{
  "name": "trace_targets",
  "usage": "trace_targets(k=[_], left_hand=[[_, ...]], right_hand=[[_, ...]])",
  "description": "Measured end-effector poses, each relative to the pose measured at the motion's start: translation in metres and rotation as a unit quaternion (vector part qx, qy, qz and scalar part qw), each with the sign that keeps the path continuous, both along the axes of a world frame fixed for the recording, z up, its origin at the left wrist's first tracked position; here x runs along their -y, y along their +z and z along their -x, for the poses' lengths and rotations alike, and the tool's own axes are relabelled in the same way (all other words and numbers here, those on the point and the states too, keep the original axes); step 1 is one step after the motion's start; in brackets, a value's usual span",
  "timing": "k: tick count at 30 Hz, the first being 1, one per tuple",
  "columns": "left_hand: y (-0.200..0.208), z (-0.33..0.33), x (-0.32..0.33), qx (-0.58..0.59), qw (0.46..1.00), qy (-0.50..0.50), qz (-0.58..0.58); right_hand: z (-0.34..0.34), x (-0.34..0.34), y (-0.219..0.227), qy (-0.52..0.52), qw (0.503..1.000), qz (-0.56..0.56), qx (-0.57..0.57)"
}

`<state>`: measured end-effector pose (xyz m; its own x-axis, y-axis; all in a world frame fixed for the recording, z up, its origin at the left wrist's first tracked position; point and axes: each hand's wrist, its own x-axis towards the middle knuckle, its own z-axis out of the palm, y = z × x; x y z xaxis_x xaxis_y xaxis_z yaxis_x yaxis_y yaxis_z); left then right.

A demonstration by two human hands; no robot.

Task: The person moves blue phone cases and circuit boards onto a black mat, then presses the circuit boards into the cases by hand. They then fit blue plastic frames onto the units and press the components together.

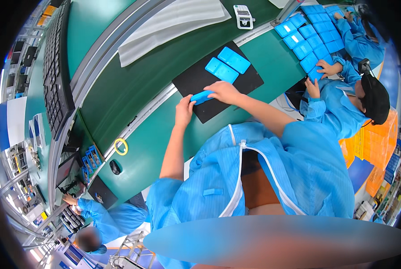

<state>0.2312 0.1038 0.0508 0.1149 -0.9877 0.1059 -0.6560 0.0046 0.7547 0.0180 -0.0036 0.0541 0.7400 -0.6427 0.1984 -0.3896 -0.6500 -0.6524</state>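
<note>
Between my two hands is a flat blue plastic case (202, 97), held tilted above the near edge of a black mat (193, 83). My left hand (184, 110) pinches its left end. At the other end, my right hand (224, 93) has its fingers closed on the case. Two more blue cases lie side by side on the mat beyond my hands: one nearer the left (221, 70) and one farther right (234, 60). What the held case contains, if anything, cannot be seen.
Rows of blue cases (308, 40) cover the bench at right, where co-workers sit. White foam sheets (173, 27) and a small white device (244, 17) lie at the back. A yellow tape ring (121, 146) and a black mouse (115, 167) rest at left. Another person works lower left.
</note>
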Motion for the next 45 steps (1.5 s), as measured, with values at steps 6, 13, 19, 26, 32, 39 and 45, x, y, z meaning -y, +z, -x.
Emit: trace_targets(k=[6, 13, 19, 26, 32, 39, 45], left_hand=[[-0.002, 0.009, -0.002, -0.098, 0.991, 0.058, -0.064], [0.006, 0.016, -0.017, -0.313, 0.934, 0.057, -0.163], [-0.008, 0.01, -0.008, -0.555, 0.738, 0.126, -0.363], [-0.05, 0.01, -0.001, -0.605, 0.666, 0.234, -0.369], [-0.009, 0.029, -0.004, -0.402, 0.813, 0.225, -0.354], [0.02, 0.033, -0.034, 0.097, 0.995, -0.02, 0.01], [-0.003, 0.028, -0.032, 0.181, 0.982, -0.029, 0.044]], right_hand=[[0.036, 0.002, -0.001, -0.047, 0.984, -0.174, 0.017], [0.058, 0.016, 0.02, -0.039, 0.912, -0.405, -0.046], [0.051, 0.008, 0.027, 0.073, 0.966, -0.232, -0.091], [0.042, -0.011, -0.002, 0.113, 0.984, 0.129, -0.042], [0.032, -0.01, -0.003, 0.106, 0.982, 0.155, 0.013], [0.033, -0.011, -0.002, 0.103, 0.983, 0.153, 0.005], [0.028, -0.016, -0.001, 0.072, 0.981, 0.179, 0.002]])
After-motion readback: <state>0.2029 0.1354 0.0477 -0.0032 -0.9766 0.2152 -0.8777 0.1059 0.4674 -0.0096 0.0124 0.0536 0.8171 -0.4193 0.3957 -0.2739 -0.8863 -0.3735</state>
